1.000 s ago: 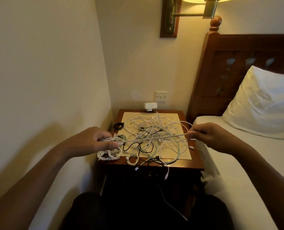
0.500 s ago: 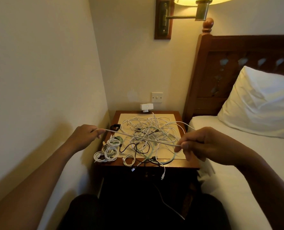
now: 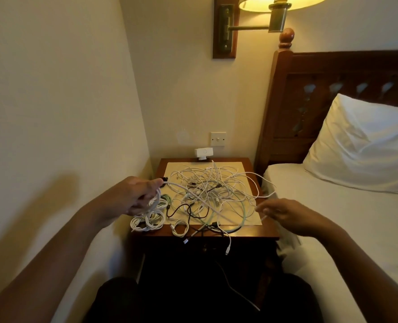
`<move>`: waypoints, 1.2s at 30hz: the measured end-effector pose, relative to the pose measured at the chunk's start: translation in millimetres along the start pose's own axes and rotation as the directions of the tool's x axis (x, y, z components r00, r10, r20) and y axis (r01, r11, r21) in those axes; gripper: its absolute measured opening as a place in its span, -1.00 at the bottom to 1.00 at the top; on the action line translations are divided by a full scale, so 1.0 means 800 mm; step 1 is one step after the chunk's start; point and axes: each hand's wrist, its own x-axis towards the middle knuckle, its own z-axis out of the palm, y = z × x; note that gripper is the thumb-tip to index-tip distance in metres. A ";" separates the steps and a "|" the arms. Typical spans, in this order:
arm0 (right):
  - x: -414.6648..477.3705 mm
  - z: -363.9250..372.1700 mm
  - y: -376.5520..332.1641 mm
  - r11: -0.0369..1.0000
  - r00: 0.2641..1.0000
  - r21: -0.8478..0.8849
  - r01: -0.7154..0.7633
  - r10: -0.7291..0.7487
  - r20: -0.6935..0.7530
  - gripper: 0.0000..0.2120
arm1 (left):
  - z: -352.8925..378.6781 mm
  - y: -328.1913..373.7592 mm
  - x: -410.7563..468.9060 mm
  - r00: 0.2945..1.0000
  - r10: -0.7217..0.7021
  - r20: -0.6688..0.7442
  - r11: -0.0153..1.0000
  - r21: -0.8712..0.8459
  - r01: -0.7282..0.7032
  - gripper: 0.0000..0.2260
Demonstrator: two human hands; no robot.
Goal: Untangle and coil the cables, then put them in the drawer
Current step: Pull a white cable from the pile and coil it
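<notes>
A tangle of white, black and pale green cables [image 3: 214, 192] lies on the wooden nightstand [image 3: 266, 231]. My left hand [image 3: 138, 194] grips loops of a white cable [image 3: 194, 193] over the table's left side. That cable runs slanting across the tangle to my right hand [image 3: 284, 214], which pinches its other end near the table's right front corner. Small coiled white cables [image 3: 147, 221] lie at the front left corner, below my left hand. The nightstand front is in dark shadow, and I cannot make out the drawer.
A wall closes in on the left and a bed [image 3: 347, 229] with a white pillow [image 3: 365, 145] on the right. A small white device [image 3: 203, 153] stands at the table's back edge under a wall switch [image 3: 218, 139]. Cable ends [image 3: 227, 250] hang over the front edge.
My left hand has gathered a loop of the white cable. My right hand moved down and right along the cable toward its end.
</notes>
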 end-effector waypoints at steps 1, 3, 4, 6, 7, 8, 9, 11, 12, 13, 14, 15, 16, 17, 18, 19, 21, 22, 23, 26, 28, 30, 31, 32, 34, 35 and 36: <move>-0.002 0.007 -0.015 1.000 1.000 -0.017 0.001 0.000 0.023 -0.71 | 0.009 0.005 -0.001 1.000 -0.005 0.024 1.000 -0.012 0.005 -0.55; -0.012 0.026 -0.057 0.995 0.995 0.013 0.099 -0.099 0.000 -0.61 | 0.031 0.013 0.001 0.998 -0.001 0.066 0.998 -0.056 0.004 -0.56; -0.019 0.038 -0.084 0.981 0.983 0.058 0.183 -0.182 -0.032 -0.58 | 0.043 0.017 0.002 0.997 0.004 0.074 0.995 -0.095 0.003 -0.56; -0.030 0.065 -0.134 0.923 0.937 0.168 0.346 -0.332 -0.108 -0.60 | 0.067 0.024 0.005 0.998 0.002 0.070 0.976 -0.216 0.013 -0.58; -0.030 0.080 -0.153 0.889 0.913 0.215 0.403 -0.376 -0.158 -0.69 | 0.075 0.028 0.006 0.998 -0.004 0.068 0.952 -0.306 0.025 -0.59; -0.025 0.094 -0.164 0.860 0.895 0.264 0.438 -0.389 -0.217 -0.80 | 0.080 0.031 0.007 0.997 -0.012 0.073 0.912 -0.408 0.041 -0.61; -0.019 0.106 -0.169 0.832 0.881 0.311 0.459 -0.380 -0.282 -0.81 | 0.081 0.035 0.006 0.996 -0.017 0.083 0.863 -0.502 0.057 -0.63; -0.007 0.126 -0.164 0.803 0.876 0.389 0.452 -0.318 -0.362 -0.75 | 0.079 0.041 0.001 0.996 -0.005 0.094 0.767 -0.639 0.064 -0.68; -0.002 0.133 -0.160 0.796 0.880 0.414 0.442 -0.295 -0.373 -0.76 | 0.077 0.042 -0.002 0.997 0.014 0.081 0.721 -0.691 0.046 -0.72; 0.001 0.139 -0.155 0.798 0.883 0.420 0.432 -0.280 -0.377 -0.77 | 0.074 0.043 -0.003 0.998 0.037 0.051 0.678 -0.735 0.013 -0.77; 0.004 0.146 -0.151 0.809 0.884 0.409 0.421 -0.265 -0.385 -0.77 | 0.071 0.042 -0.004 0.998 0.058 0.009 0.640 -0.768 -0.030 -0.80; 0.004 0.151 -0.149 0.825 0.887 0.393 0.407 -0.254 -0.385 -0.77 | 0.069 0.041 -0.003 0.996 0.077 -0.039 0.609 -0.789 -0.078 -0.79; 0.000 0.154 -0.151 0.847 0.893 0.363 0.389 -0.250 -0.374 -0.79 | 0.068 0.039 0.001 0.991 0.090 -0.095 0.590 -0.797 -0.130 -0.76; -0.004 0.157 -0.151 0.870 0.903 0.322 0.374 -0.262 -0.341 -0.80 | 0.067 0.037 0.004 0.982 0.094 -0.164 0.585 -0.789 -0.188 -0.74; -0.011 0.158 -0.155 0.887 0.912 0.277 0.370 -0.288 -0.293 -0.81 | 0.067 0.034 0.009 0.966 0.094 -0.243 0.597 -0.762 -0.250 -0.73; -0.021 0.159 -0.160 0.899 0.920 0.236 0.369 -0.318 -0.229 -0.81 | 0.069 0.031 0.014 0.942 0.095 -0.323 0.633 -0.711 -0.307 -0.74; -0.043 0.154 -0.176 0.912 0.920 0.135 0.388 -0.375 -0.114 -0.78 | 0.078 0.025 0.019 0.881 0.134 -0.455 0.797 -0.479 -0.369 -0.78; -0.055 0.147 -0.185 0.909 0.913 0.089 0.406 -0.399 -0.089 -0.77 | 0.085 0.021 0.018 0.858 0.189 -0.477 0.873 -0.319 -0.369 -0.81; -0.065 0.137 -0.192 0.904 0.904 0.054 0.425 -0.419 -0.087 -0.76 | 0.091 0.014 0.019 0.856 0.241 -0.456 0.919 -0.177 -0.353 -0.82; -0.088 0.092 -0.208 0.894 0.889 -0.054 0.445 -0.448 -0.096 -0.72 | 0.096 -0.013 0.020 0.932 0.274 -0.236 0.961 0.102 -0.256 -0.82; -0.093 0.059 -0.206 0.892 0.887 -0.123 0.436 -0.449 -0.112 -0.75 | 0.086 -0.029 0.018 0.969 0.218 -0.114 0.951 0.247 -0.185 -0.84; -0.088 0.032 -0.196 0.892 0.885 -0.173 0.417 -0.442 -0.144 -0.77 | 0.077 -0.039 0.010 0.990 0.143 -0.015 0.943 0.305 -0.132 -0.65; -0.083 0.025 -0.190 0.892 0.884 -0.196 0.407 -0.439 -0.160 -0.78 | 0.074 -0.040 0.003 0.991 0.127 0.036 0.940 0.316 -0.132 -0.57; -0.078 0.021 -0.184 0.891 0.882 -0.220 0.397 -0.437 -0.176 -0.79 | 0.073 -0.038 -0.004 0.987 0.134 0.085 0.934 0.323 -0.154 -0.55; -0.064 0.022 -0.171 0.889 0.874 -0.248 0.384 -0.437 -0.212 -0.80 | 0.072 -0.030 -0.016 0.978 0.139 0.157 0.933 0.310 -0.182 -0.57; -0.059 0.023 -0.165 0.891 0.865 -0.243 0.385 -0.440 -0.243 -0.80 | 0.071 -0.026 -0.020 0.975 0.118 0.187 0.947 0.275 -0.167 -0.56; -0.054 0.023 -0.157 0.891 0.850 -0.232 0.391 -0.446 -0.280 -0.81 | 0.068 -0.024 -0.024 0.971 0.091 0.219 0.961 0.235 -0.144 -0.56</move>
